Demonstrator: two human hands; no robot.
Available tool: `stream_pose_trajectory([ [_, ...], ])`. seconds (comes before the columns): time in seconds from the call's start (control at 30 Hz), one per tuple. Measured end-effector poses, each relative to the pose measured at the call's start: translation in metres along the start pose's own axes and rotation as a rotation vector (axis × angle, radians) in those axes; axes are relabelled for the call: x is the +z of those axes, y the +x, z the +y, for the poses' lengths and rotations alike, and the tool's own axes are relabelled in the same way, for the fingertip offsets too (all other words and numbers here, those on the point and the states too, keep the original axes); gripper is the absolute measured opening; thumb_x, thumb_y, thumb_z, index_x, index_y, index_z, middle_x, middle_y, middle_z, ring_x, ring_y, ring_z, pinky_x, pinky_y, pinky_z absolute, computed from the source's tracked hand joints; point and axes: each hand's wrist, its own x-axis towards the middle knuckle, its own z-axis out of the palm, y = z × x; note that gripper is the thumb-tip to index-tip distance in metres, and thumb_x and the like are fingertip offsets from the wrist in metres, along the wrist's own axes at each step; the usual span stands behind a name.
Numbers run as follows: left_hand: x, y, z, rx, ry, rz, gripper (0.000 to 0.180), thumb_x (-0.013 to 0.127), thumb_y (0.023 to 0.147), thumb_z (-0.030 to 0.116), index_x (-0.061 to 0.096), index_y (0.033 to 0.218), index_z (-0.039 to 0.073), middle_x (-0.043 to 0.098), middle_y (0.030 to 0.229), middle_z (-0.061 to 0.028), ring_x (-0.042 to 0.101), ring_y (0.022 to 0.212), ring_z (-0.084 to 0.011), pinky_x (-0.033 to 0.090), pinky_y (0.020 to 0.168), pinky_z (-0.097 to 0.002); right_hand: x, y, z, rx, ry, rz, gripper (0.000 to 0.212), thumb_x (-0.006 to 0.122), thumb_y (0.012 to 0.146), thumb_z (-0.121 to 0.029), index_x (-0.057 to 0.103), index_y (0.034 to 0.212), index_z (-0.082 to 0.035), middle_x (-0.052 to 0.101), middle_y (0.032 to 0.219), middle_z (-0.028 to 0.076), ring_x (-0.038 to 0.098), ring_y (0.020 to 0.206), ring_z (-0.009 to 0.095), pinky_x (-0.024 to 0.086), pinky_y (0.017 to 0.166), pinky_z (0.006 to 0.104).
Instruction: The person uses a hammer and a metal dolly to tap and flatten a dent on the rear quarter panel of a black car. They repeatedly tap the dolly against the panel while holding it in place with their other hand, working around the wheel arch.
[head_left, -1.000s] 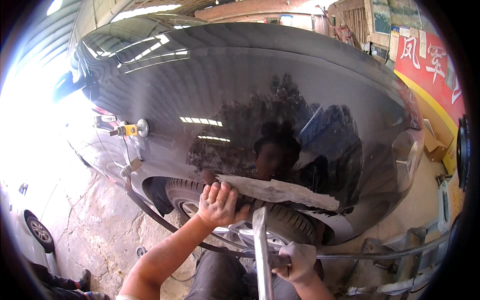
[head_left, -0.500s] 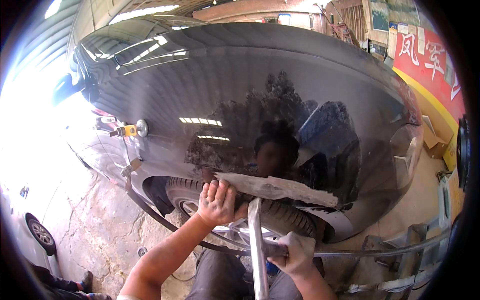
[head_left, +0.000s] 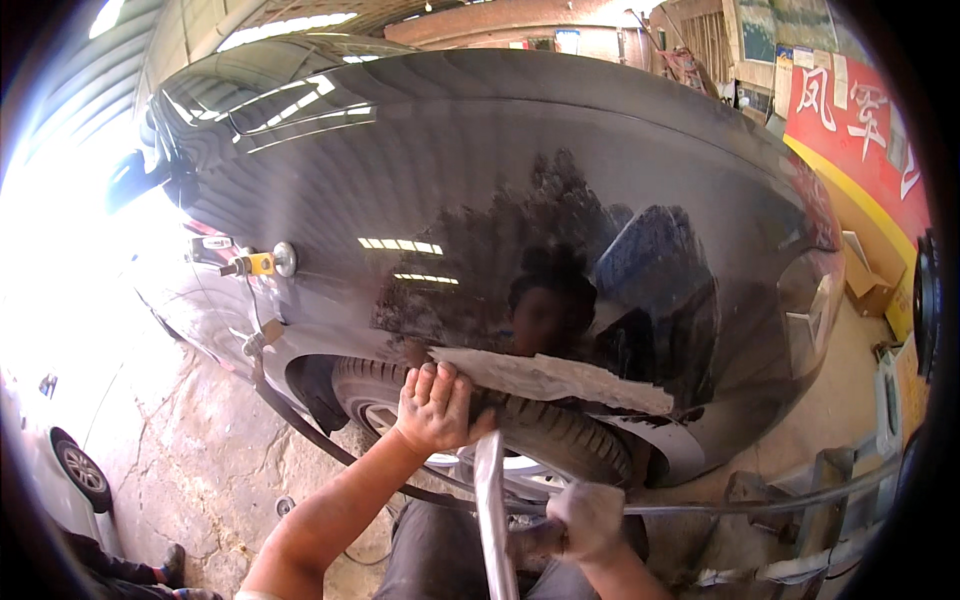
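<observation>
In front of me is a dark car fender (head_left: 400, 150), with a bare grey scraped strip (head_left: 560, 380) along the wheel-arch edge. My left hand (head_left: 435, 405) is closed at that edge, fingers together over the lip and thumb lower to the right. Whether anything sits behind its fingers is hidden. My right hand (head_left: 588, 520), smeared by motion, is wrapped round the dark handle of a hammer. The hammer's long silver head (head_left: 492, 515) stands nearly upright, its upper end just below my left thumb and apart from the fender. Behind both hands is the tyre (head_left: 560, 440).
A dark hose or bar (head_left: 690, 508) crosses in front of the wheel. A yellow puller with a round pad (head_left: 262, 263) is attached to the panel at left. Metal framework (head_left: 830, 490) stands at lower right, near a cardboard box (head_left: 870, 280). A white car (head_left: 45, 460) is at far left.
The hammer and my right hand have moved left and slightly down, and the head's upper end has dropped away from the wheel-arch edge. My left hand stays in place.
</observation>
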Motion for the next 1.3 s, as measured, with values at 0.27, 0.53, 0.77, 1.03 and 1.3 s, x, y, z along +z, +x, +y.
stream_pose_trajectory([
  [0.27,0.002,-0.002,0.000,-0.004,-0.038,-0.008,0.058,0.068,0.073,0.048,0.065,0.100,-0.004,0.050,0.128,-0.0257,0.043,0.123,-0.0429,0.037,0.101,-0.0542,-0.001,-0.006,-0.001,-0.021,0.010,0.018,0.056,0.065,0.084,-0.060,0.050,0.065,-0.009,0.048,0.056,0.005,0.053,0.044,0.023,0.042,0.041,0.0357],
  [0.53,0.000,-0.001,0.000,0.000,-0.026,-0.029,0.058,0.067,0.073,0.046,0.064,0.099,-0.005,0.051,0.126,-0.0264,0.045,0.120,-0.0426,0.038,0.101,-0.0531,-0.003,-0.005,-0.004,-0.011,0.055,0.060,0.054,0.067,0.084,-0.056,0.048,0.066,-0.009,0.047,0.055,0.006,0.054,0.045,0.026,0.044,0.042,0.0366],
  [0.77,-0.004,0.014,0.000,0.030,-0.001,0.051,0.054,0.068,0.069,0.044,0.064,0.095,-0.003,0.055,0.108,-0.0232,0.054,0.093,-0.0388,0.047,0.082,-0.0500,-0.004,-0.009,0.002,0.075,0.052,0.081,0.058,0.067,0.082,-0.061,0.050,0.066,-0.007,0.047,0.052,0.006,0.052,0.041,0.028,0.040,0.041,0.0352],
  [1.03,0.001,0.002,0.000,-0.001,-0.050,0.022,0.056,0.069,0.069,0.043,0.065,0.102,-0.002,0.048,0.128,-0.0235,0.045,0.117,-0.0402,0.043,0.092,-0.0511,-0.008,-0.011,0.005,0.081,0.008,0.067,0.058,0.065,0.084,-0.060,0.048,0.065,-0.008,0.045,0.052,0.006,0.052,0.042,0.027,0.039,0.041,0.0345],
  [1.3,-0.004,0.005,0.005,-0.071,-0.078,-0.077,0.057,0.071,0.071,0.044,0.065,0.107,0.001,0.048,0.134,-0.0199,0.044,0.125,-0.0382,0.037,0.102,-0.0515,-0.012,-0.004,-0.005,0.194,-0.025,0.162,0.049,0.056,0.093,-0.051,0.050,0.066,-0.010,0.043,0.054,0.008,0.052,0.046,0.030,0.038,0.044,0.0395],
])
